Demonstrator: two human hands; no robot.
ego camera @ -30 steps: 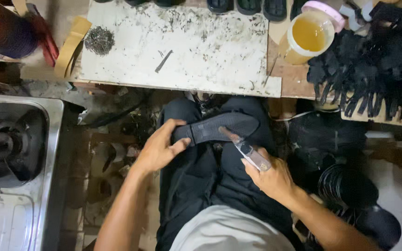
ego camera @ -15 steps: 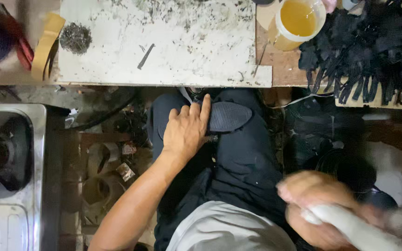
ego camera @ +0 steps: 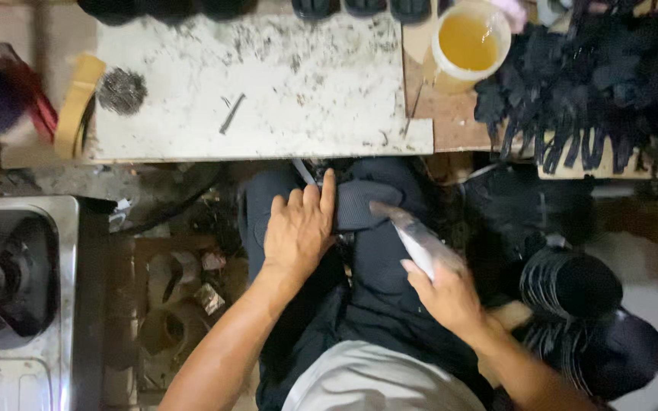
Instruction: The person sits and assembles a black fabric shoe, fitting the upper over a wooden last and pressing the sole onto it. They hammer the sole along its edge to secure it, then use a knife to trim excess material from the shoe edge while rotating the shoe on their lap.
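Head view: the black sole piece (ego camera: 367, 204) lies across the person's lap below the tabletop's (ego camera: 268, 91) front edge, pinned flat by the left hand (ego camera: 298, 232). The right hand (ego camera: 447, 293), half a second ago back near the waist, now has its grip closed on a pale tool (ego camera: 413, 232) whose tip meets the sole, so work resumes.

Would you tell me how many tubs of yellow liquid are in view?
1. The pale tub of yellow liquid stands at the top, on the brown board right of the speckled white slab, beside the heap of black straps. The picture's edges may hide others.
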